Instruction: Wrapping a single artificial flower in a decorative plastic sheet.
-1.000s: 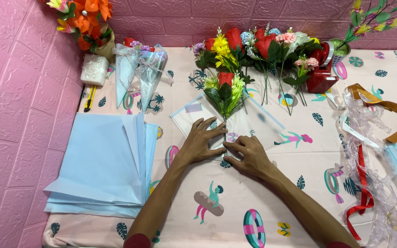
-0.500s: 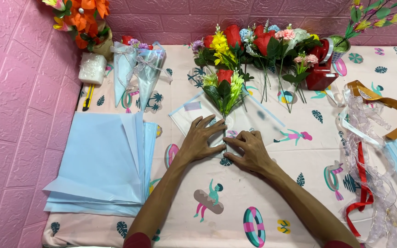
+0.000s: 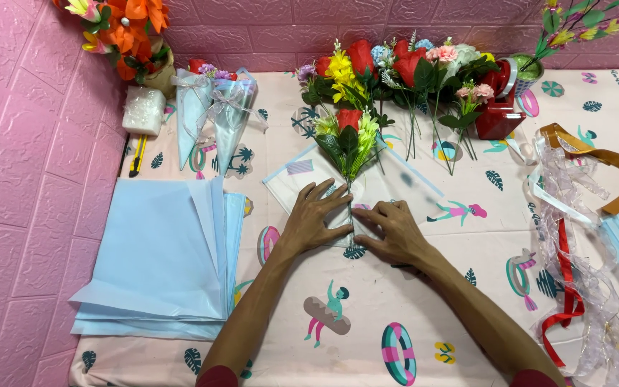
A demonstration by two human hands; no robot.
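At the left of the frame lies a stack of pale blue paper sheets [image 3: 159, 261], with two clear cones [image 3: 213, 118] above it. At centre, the left hand [image 3: 314, 218] presses flat, fingers spread, on a clear wrapping sheet [image 3: 395, 183] holding a small bouquet [image 3: 347, 140]. The right hand [image 3: 392, 231] lies flat just beside it, touching the stems. Loose ribbons [image 3: 574, 215] trail at the right.
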